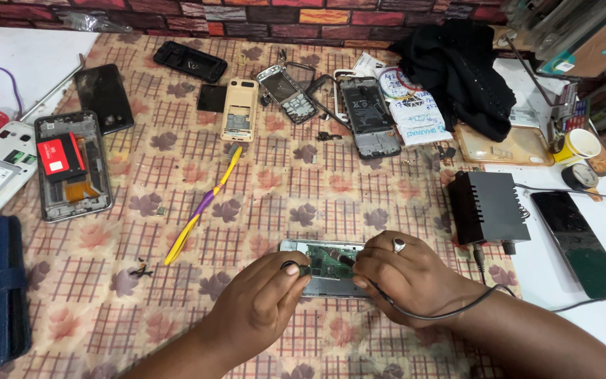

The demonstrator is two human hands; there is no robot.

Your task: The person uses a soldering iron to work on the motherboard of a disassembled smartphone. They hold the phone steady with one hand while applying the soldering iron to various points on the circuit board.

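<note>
I see my left hand (264, 298) and right hand (405, 277) each pinching a black probe lead on the opened phone's green circuit board (327, 263), lying on the patterned tablecloth (282, 175). A slipping tip could bridge neighbouring contacts; the trailing black wire (429, 314) might snag.

Table's covered with a checked, leaf-print cloth (282, 182). Upper left: black phone (104, 97) and an opened phone with red battery (71, 165). Top centre: beige phone body (239, 109). Yellow-purple pry tool (201, 207) mid-left, black power box (489, 207) right, opened phone board (327, 267) bottom centre.
</note>
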